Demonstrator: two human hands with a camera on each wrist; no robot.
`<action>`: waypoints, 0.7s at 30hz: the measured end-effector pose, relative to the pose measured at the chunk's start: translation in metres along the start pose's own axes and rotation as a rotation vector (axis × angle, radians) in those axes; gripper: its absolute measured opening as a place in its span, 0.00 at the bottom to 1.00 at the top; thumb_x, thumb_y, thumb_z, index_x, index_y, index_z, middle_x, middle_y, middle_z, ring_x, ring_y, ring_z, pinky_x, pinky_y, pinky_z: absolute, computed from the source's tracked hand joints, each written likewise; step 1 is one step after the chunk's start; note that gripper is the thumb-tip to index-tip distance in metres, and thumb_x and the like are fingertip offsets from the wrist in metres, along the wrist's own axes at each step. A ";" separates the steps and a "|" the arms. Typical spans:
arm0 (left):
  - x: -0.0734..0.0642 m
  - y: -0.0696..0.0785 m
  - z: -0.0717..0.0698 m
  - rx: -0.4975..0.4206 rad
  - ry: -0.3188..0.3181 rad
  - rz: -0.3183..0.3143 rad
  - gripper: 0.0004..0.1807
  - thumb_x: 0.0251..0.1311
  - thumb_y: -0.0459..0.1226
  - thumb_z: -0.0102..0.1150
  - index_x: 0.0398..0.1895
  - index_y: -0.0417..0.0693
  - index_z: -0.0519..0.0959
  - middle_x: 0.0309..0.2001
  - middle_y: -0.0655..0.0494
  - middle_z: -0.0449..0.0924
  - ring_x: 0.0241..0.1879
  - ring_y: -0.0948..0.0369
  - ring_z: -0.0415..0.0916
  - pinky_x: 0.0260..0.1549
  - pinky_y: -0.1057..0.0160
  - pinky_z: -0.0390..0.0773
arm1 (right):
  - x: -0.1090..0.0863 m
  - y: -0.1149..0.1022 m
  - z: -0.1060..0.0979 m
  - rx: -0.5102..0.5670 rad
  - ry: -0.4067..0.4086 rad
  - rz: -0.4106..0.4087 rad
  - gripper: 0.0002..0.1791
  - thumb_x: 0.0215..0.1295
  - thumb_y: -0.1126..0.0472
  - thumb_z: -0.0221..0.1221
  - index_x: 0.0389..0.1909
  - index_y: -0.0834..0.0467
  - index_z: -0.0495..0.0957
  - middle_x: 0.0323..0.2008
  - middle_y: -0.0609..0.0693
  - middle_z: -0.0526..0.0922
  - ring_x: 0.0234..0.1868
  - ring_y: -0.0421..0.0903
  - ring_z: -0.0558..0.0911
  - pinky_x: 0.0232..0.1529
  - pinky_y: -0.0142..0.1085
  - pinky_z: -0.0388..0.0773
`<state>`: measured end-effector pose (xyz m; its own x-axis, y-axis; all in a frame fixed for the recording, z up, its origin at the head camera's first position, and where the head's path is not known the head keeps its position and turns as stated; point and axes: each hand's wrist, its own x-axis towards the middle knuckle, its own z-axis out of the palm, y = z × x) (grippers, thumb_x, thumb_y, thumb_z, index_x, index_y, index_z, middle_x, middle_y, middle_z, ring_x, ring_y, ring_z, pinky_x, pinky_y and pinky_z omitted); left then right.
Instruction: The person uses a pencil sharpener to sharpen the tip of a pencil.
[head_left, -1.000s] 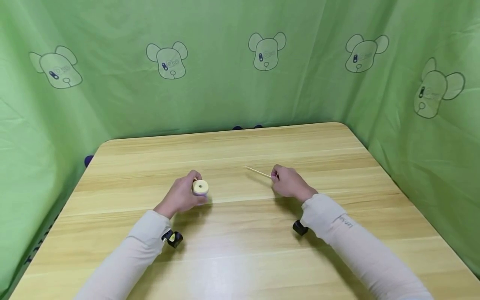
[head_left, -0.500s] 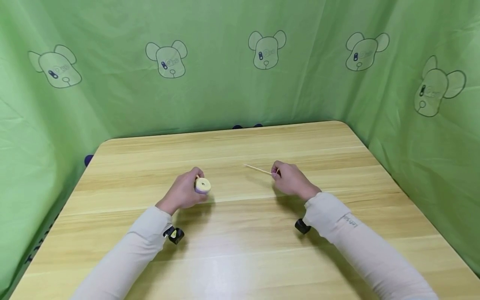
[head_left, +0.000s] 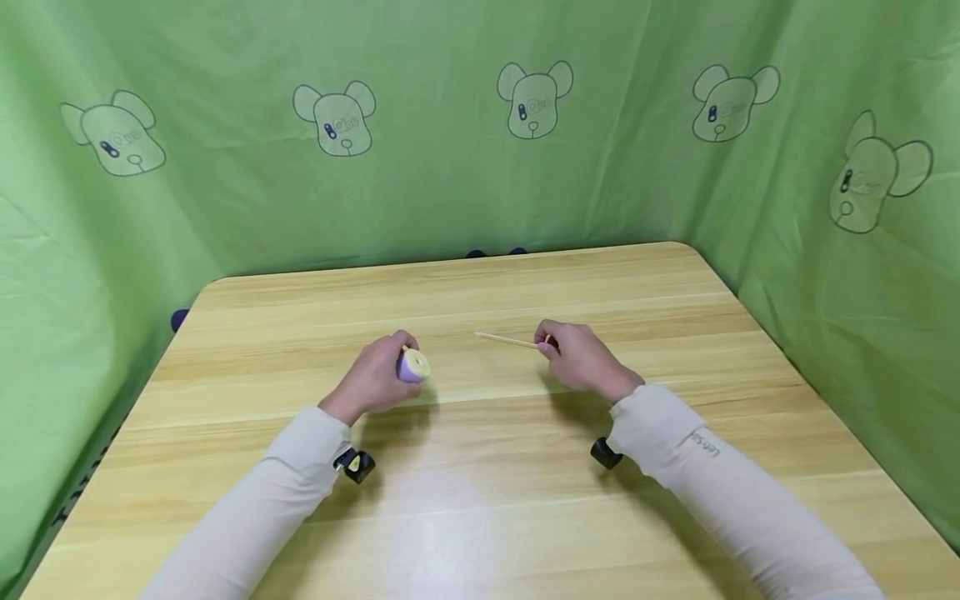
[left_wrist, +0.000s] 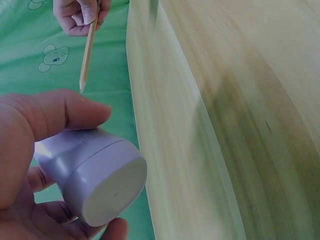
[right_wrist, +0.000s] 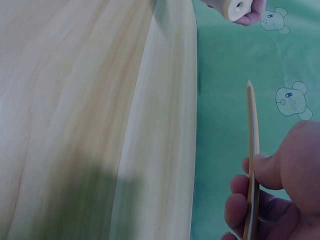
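My left hand (head_left: 378, 373) grips a purple, barrel-shaped pencil sharpener (head_left: 411, 367) above the table, its cream end with a small hole tilted towards the pencil. In the left wrist view, thumb and fingers wrap round the purple body (left_wrist: 95, 165), and its plain base faces the camera. My right hand (head_left: 581, 358) pinches a slim wooden pencil (head_left: 506, 340) between thumb and fingers. The pencil's pale tip points left, towards the sharpener, with a gap between them. In the right wrist view the pencil (right_wrist: 252, 125) stands out beyond the thumb; its rear end runs out of frame.
A light wood-grain table (head_left: 480, 483) lies under both hands. Green curtains (head_left: 435, 192) printed with bear heads hang behind it and at both sides. A small black camera is worn on each wrist.
My left hand has moved slightly right and up, tilting the sharpener so its holed end turns to the right. The pencil's tip has shifted a little left and the pencil lies more level.
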<state>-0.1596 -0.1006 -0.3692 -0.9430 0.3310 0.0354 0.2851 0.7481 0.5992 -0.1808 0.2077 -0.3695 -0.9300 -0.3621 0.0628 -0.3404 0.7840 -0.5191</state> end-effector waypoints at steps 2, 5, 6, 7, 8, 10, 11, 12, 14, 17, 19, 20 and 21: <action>0.000 0.001 0.000 0.007 -0.001 0.008 0.28 0.42 0.31 0.74 0.49 0.41 0.73 0.40 0.46 0.76 0.40 0.51 0.74 0.40 0.52 0.77 | 0.000 -0.002 0.000 0.009 -0.002 -0.005 0.05 0.72 0.66 0.52 0.40 0.61 0.77 0.33 0.57 0.81 0.27 0.46 0.73 0.30 0.38 0.71; 0.000 0.004 -0.001 0.012 -0.002 0.004 0.29 0.42 0.32 0.74 0.51 0.41 0.74 0.41 0.46 0.76 0.40 0.51 0.74 0.41 0.52 0.76 | -0.001 -0.006 0.000 0.022 -0.008 -0.026 0.06 0.72 0.66 0.53 0.40 0.62 0.78 0.33 0.56 0.81 0.27 0.46 0.74 0.31 0.39 0.73; 0.000 0.004 -0.001 0.015 -0.002 0.004 0.29 0.43 0.32 0.73 0.51 0.40 0.74 0.41 0.46 0.76 0.40 0.51 0.74 0.41 0.52 0.76 | -0.001 -0.007 0.000 0.028 -0.009 -0.033 0.06 0.71 0.66 0.53 0.40 0.62 0.78 0.33 0.56 0.81 0.27 0.46 0.74 0.31 0.39 0.73; 0.000 0.005 -0.001 0.017 -0.001 0.004 0.29 0.43 0.32 0.73 0.52 0.40 0.74 0.41 0.45 0.76 0.40 0.51 0.74 0.41 0.52 0.76 | -0.001 -0.008 0.001 0.031 -0.009 -0.045 0.06 0.71 0.66 0.53 0.40 0.63 0.78 0.32 0.55 0.81 0.27 0.46 0.74 0.30 0.38 0.73; 0.000 0.005 -0.001 0.017 -0.001 0.001 0.29 0.43 0.32 0.73 0.52 0.40 0.74 0.42 0.45 0.76 0.41 0.51 0.74 0.41 0.52 0.76 | -0.001 -0.009 0.001 0.033 -0.008 -0.054 0.06 0.71 0.67 0.53 0.40 0.63 0.78 0.31 0.53 0.81 0.27 0.45 0.74 0.30 0.38 0.73; 0.001 0.006 -0.001 0.020 0.002 -0.006 0.30 0.43 0.32 0.73 0.53 0.40 0.74 0.42 0.45 0.76 0.41 0.51 0.73 0.42 0.52 0.76 | -0.001 -0.010 0.001 0.033 -0.002 -0.068 0.05 0.71 0.67 0.54 0.39 0.62 0.78 0.29 0.51 0.80 0.26 0.45 0.74 0.29 0.38 0.73; 0.001 0.006 -0.001 0.021 0.004 -0.007 0.30 0.43 0.32 0.73 0.53 0.39 0.75 0.43 0.45 0.76 0.41 0.51 0.74 0.42 0.52 0.76 | -0.001 -0.011 0.001 0.034 0.000 -0.074 0.05 0.71 0.67 0.54 0.39 0.62 0.78 0.29 0.51 0.80 0.26 0.45 0.74 0.29 0.38 0.73; 0.001 0.006 -0.001 0.022 0.006 -0.008 0.30 0.43 0.32 0.73 0.53 0.39 0.75 0.43 0.44 0.76 0.41 0.51 0.74 0.42 0.52 0.76 | -0.001 -0.011 0.002 0.034 0.003 -0.078 0.05 0.71 0.67 0.54 0.39 0.62 0.79 0.28 0.50 0.79 0.26 0.45 0.74 0.29 0.38 0.73; 0.002 0.007 0.000 0.022 0.008 -0.010 0.30 0.44 0.32 0.73 0.53 0.39 0.75 0.44 0.44 0.76 0.42 0.50 0.74 0.43 0.52 0.76 | -0.001 -0.013 0.002 0.036 0.008 -0.079 0.05 0.70 0.67 0.54 0.38 0.61 0.79 0.28 0.51 0.79 0.25 0.44 0.73 0.28 0.37 0.73; 0.003 0.007 0.001 0.019 0.008 -0.011 0.30 0.44 0.32 0.73 0.53 0.40 0.75 0.44 0.44 0.76 0.42 0.50 0.74 0.43 0.52 0.76 | -0.001 -0.016 0.002 0.044 0.006 -0.082 0.05 0.70 0.67 0.54 0.37 0.61 0.79 0.28 0.52 0.80 0.25 0.44 0.73 0.28 0.38 0.72; 0.003 0.007 0.001 0.016 0.007 -0.009 0.30 0.44 0.32 0.73 0.54 0.40 0.74 0.44 0.45 0.76 0.42 0.50 0.74 0.42 0.52 0.76 | -0.001 -0.018 0.002 0.048 0.002 -0.078 0.05 0.70 0.67 0.55 0.37 0.61 0.79 0.29 0.53 0.80 0.25 0.44 0.73 0.28 0.37 0.72; 0.004 0.006 0.002 0.018 0.008 -0.005 0.30 0.44 0.32 0.73 0.53 0.40 0.74 0.44 0.45 0.76 0.42 0.50 0.74 0.42 0.52 0.76 | -0.001 -0.019 0.002 0.047 0.000 -0.075 0.04 0.70 0.66 0.55 0.37 0.60 0.79 0.29 0.53 0.80 0.25 0.44 0.73 0.28 0.37 0.73; 0.004 0.006 0.002 0.019 0.007 -0.003 0.30 0.44 0.32 0.74 0.53 0.40 0.74 0.44 0.45 0.76 0.42 0.50 0.74 0.42 0.52 0.77 | -0.001 -0.020 0.002 0.046 -0.004 -0.074 0.05 0.70 0.66 0.55 0.37 0.60 0.79 0.29 0.52 0.80 0.25 0.44 0.73 0.28 0.37 0.73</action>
<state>-0.1609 -0.0933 -0.3669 -0.9449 0.3249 0.0396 0.2857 0.7595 0.5844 -0.1733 0.1912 -0.3614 -0.9017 -0.4208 0.0992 -0.4018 0.7311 -0.5513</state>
